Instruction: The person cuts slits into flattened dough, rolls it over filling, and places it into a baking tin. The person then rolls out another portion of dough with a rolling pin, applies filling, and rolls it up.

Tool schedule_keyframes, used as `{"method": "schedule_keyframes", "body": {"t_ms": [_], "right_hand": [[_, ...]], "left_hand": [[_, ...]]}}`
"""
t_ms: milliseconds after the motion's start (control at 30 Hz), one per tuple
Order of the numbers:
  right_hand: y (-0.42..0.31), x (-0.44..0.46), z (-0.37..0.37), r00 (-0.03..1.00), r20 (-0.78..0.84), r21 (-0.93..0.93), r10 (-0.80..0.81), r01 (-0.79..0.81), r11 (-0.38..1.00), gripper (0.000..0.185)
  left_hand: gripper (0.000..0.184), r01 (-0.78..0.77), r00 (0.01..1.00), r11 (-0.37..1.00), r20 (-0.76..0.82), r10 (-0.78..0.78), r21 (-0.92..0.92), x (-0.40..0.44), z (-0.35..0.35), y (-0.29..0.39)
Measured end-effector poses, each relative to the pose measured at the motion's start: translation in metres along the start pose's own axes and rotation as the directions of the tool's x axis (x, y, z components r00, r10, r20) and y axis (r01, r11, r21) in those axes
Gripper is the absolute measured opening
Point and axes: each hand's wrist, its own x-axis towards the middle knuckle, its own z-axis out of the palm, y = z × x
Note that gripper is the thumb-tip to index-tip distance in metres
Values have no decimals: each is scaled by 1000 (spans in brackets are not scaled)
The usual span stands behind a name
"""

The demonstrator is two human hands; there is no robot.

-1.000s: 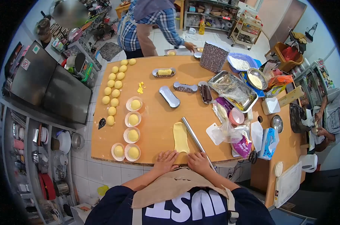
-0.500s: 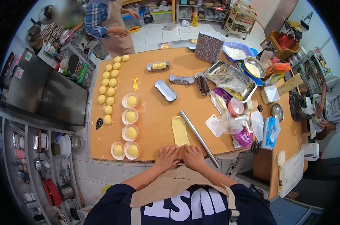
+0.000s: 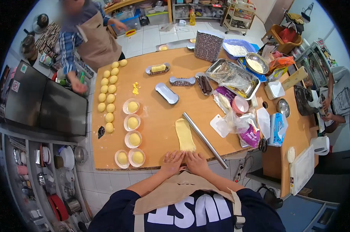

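Observation:
A flat, pale yellow strip of dough [image 3: 185, 135] lies lengthwise in front of me on the wooden table. Both hands work at its near end: my left hand [image 3: 173, 163] and my right hand [image 3: 196, 162] are side by side with thumbs close together. Their fingers are bent down onto the dough edge, which they cover. Just right of the strip rests a metal rolling pin [image 3: 205, 140], slanted and touched by neither hand. To the left, round dough balls sit in paper cups [image 3: 137, 157].
More dough balls [image 3: 110, 98] line the table's left side. Loaf-shaped paper cases [image 3: 167, 93], chocolate sticks [image 3: 204, 84] and a metal tray [image 3: 253, 92] stand farther back. Plastic bags [image 3: 236, 123] crowd the right. A co-worker [image 3: 93, 38] stands at the far left; another person [image 3: 337, 96] is at right.
The co-worker at the far left has turned and stretched an arm toward the counter by the fridge. My view has shifted slightly. Both my hands stay at the dough's near end.

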Motion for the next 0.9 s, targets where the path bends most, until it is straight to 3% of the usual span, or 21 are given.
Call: {"method": "schedule_keyframes", "body": {"t_ms": [167,267,367,467,567,667,767,900], "right_hand": [[1,-14,17,998,56,52,-24,21,998,43],[-2,-7,4,998,-63,92,16,-10,996,42],[-4,-1,-1,996,-51,67,73,-69,995,42],[-3,-10,15,999,-25,12,23,-23,1000,43],[-1,-17,20,996,82,83,19,-26,996,47],[0,-15,9,999,-7,104,52,-51,993,51],[4,-10,4,992,-9,0,128,-128,992,53],[3,-23,8,992,3,-1,124,-124,992,54]], "left_hand": [[76,-15,999,999,30,16,-30,0,-1,0],[74,-12,995,999,95,16,-35,-4,10,-2],[74,26,995,999,92,-22,-36,-3,1,0],[72,-11,997,1000,77,11,-7,-2,0,-1],[71,-12,996,997,91,18,-71,-1,-7,-2],[71,28,995,998,93,-23,-49,0,-10,-1],[72,-1,997,1000,77,1,1,0,-10,-3],[72,2,995,1000,96,-1,-5,-4,-10,-3]]}}
